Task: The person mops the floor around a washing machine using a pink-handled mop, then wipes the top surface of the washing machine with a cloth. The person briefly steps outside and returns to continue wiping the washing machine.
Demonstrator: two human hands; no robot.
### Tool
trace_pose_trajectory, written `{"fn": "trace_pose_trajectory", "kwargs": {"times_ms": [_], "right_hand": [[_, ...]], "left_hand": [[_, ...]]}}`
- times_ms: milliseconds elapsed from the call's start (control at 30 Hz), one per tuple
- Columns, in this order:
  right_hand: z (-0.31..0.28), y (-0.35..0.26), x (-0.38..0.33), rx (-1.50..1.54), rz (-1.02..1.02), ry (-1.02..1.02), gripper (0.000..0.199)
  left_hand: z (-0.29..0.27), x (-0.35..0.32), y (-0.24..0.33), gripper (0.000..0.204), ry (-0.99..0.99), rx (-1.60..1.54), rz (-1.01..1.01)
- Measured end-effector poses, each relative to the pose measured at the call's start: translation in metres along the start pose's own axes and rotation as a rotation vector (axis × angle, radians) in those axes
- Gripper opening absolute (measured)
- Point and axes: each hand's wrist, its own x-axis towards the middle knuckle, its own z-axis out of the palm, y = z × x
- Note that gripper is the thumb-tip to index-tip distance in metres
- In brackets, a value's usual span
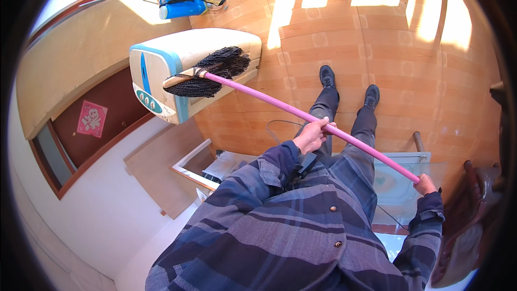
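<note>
A mop with a pink handle (269, 101), a pale wooden head piece and black strands (229, 62) runs slantwise in front of me. Around the middle of its handle, my left hand (311, 136) is closed, thumb along the top. My right hand (425, 184) grips the handle's near end, lower right. The strands appear over a white washing machine (215, 40) with blue trim and several knobs; I cannot tell whether they touch it.
A blue sprayer tank (183, 1) with a thin wand stands behind the washing machine. Dark brown furniture (466, 221) is at the lower right. On the left are a brown door (107, 108) and leaning boards (161, 167). Sunlit tiled floor (409, 81) spreads ahead.
</note>
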Motion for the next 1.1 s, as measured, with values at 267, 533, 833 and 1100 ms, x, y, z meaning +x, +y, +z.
{"fn": "trace_pose_trajectory", "kwargs": {"times_ms": [267,533,833,1100], "right_hand": [[-0.017,0.005,0.021,0.009,0.038,0.112,0.012],[-0.055,0.011,0.091,-0.061,0.056,0.283,0.013],[-0.091,-0.055,0.073,-0.244,0.172,0.431,0.005],[-0.112,-0.088,0.02,-0.275,0.117,0.631,0.005]], "left_hand": [[-0.001,0.051,0.025,0.037,-0.121,0.062,-0.131],[0.016,0.182,0.048,0.033,-0.037,0.102,-0.055],[0.025,0.28,0.079,0.026,-0.034,0.059,-0.056],[0.007,0.263,0.089,0.029,-0.109,-0.487,0.0]]}}
